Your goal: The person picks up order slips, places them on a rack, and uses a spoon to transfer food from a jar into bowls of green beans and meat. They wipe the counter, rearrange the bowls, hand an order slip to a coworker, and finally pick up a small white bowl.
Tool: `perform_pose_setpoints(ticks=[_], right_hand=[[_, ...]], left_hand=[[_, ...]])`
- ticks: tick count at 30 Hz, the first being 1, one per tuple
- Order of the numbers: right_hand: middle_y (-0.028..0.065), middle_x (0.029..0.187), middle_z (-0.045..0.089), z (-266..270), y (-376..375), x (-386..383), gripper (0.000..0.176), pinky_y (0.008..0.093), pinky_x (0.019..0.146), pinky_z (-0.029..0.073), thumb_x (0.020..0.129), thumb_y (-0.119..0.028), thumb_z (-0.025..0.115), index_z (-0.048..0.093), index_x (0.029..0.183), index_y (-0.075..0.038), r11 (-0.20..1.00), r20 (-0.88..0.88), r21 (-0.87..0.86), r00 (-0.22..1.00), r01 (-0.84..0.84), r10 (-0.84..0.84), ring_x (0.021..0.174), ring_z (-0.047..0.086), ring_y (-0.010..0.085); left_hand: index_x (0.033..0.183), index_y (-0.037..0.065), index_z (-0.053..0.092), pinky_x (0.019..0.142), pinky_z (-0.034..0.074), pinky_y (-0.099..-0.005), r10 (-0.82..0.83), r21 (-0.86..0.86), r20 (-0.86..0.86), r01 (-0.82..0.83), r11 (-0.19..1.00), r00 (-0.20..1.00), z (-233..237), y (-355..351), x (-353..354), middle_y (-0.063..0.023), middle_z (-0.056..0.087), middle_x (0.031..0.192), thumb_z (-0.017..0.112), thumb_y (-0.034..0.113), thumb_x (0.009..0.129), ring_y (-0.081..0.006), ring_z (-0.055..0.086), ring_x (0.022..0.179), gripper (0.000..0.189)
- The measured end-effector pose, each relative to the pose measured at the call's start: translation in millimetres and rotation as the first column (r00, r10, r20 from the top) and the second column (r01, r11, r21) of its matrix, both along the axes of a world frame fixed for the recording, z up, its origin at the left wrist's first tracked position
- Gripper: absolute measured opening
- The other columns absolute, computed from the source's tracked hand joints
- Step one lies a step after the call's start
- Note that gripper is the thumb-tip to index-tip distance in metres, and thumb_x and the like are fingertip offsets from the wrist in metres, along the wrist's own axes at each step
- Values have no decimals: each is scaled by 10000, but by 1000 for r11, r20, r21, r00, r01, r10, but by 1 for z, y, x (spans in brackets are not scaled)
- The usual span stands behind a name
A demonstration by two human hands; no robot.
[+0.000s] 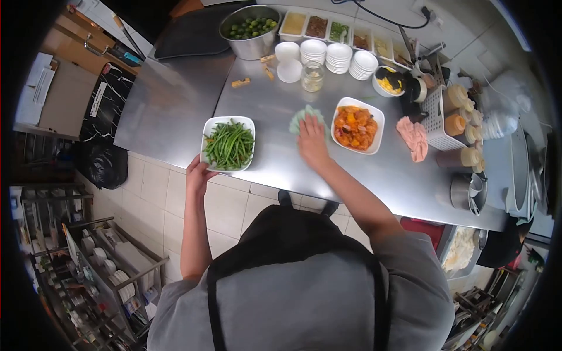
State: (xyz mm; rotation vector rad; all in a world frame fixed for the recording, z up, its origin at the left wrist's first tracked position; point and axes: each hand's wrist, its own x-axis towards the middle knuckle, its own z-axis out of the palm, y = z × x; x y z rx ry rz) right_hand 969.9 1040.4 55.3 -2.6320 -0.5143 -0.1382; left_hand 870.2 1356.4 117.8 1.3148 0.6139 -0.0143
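My left hand (198,174) grips the near-left corner of a square white bowl (252,124) heaped with green beans (229,144), at the front edge of the steel table. My right hand (312,140) lies over a pale green cloth (298,121), its fingers pressing the bunched fabric against the tabletop. Just right of that hand stands a second square white bowl (379,136) holding chunks in orange-red sauce (355,127). Part of the cloth is hidden under my fingers.
Behind are a pot (256,50) of green limes, stacked small white bowls (338,59), a glass jar (312,78) and topping containers (317,26). A pink cloth (413,138), white basket (440,120) and sauce bottles (455,124) stand right. A rack (111,269) is lower left.
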Motion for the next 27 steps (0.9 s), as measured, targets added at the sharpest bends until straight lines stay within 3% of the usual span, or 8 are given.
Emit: perform_pose_setpoints(ticks=[4, 8, 10, 12, 14, 20, 21, 27], right_hand=[[211, 1293, 332, -20, 92, 59, 446, 479, 1003, 201, 800, -151, 415, 396, 1195, 57, 993, 276, 7, 955, -118, 112, 1226, 276, 355], [203, 1277, 363, -10, 173, 31, 418, 455, 1003, 227, 797, -149, 417, 436, 1166, 47, 921, 119, 6, 915, -389, 385, 1224, 294, 328], [193, 1223, 417, 23, 176, -15, 431, 453, 991, 243, 769, -148, 490, 447, 1175, -10, 808, -165, 484, 872, -336, 461, 1185, 334, 312], [165, 1291, 363, 7, 164, -48, 417, 414, 1022, 212, 790, -150, 451, 441, 1190, -32, 751, -2, -99, 755, -653, 656, 1226, 300, 290], [136, 1259, 405, 6, 115, -75, 414, 417, 1019, 220, 776, -156, 476, 454, 1177, -53, 757, 170, 33, 750, -653, 639, 1204, 334, 274], [162, 1150, 478, 39, -76, -99, 355, 432, 924, 300, 731, -102, 514, 507, 1075, -13, 984, -93, -52, 982, -170, 165, 1134, 404, 307], [194, 1189, 435, 9, -118, -109, 408, 428, 938, 303, 738, -79, 500, 468, 1139, -8, 994, 75, -104, 996, -35, 43, 1125, 392, 326], [220, 1283, 352, -2, -304, -175, 410, 400, 985, 266, 838, -50, 392, 404, 1248, -58, 804, 146, -113, 811, 583, -567, 1189, 321, 374]], left_hand=[[1136, -48, 468, 573, 545, -258, 30, 16, 33, -30, 999, 999, 32, 23, -10, -136, 595, 947, 393, -16, 756, -200, 619, 759, 389], [1118, -47, 477, 594, 546, -256, 25, 35, 66, -27, 999, 998, 49, 32, -5, -135, 590, 960, 394, -4, 770, -192, 618, 775, 360], [1111, -49, 479, 601, 545, -258, -1, 25, 74, -1, 1000, 997, 45, 31, 4, -138, 591, 953, 402, 7, 774, -198, 617, 781, 350], [1109, -50, 477, 598, 544, -264, -28, 2, 78, 28, 1000, 997, 34, 23, 20, -142, 592, 944, 411, 16, 775, -208, 618, 775, 347], [1105, -58, 474, 600, 546, -272, -63, 0, 61, 63, 998, 996, 22, 8, 38, -148, 586, 949, 419, 17, 776, -221, 619, 761, 342], [1122, -84, 438, 605, 546, -280, -189, -104, 89, 198, 975, 978, -9, -45, 81, -175, 579, 949, 407, 12, 797, -249, 620, 766, 341], [1128, -85, 433, 623, 546, -290, -202, -123, 98, 213, 969, 974, -17, -50, 87, -178, 579, 944, 402, 4, 794, -254, 618, 775, 347], [1175, -58, 406, 695, 530, -332, -224, -202, 77, 235, 951, 971, -26, -67, 103, -177, 551, 1002, 435, 36, 813, -259, 595, 851, 375]])
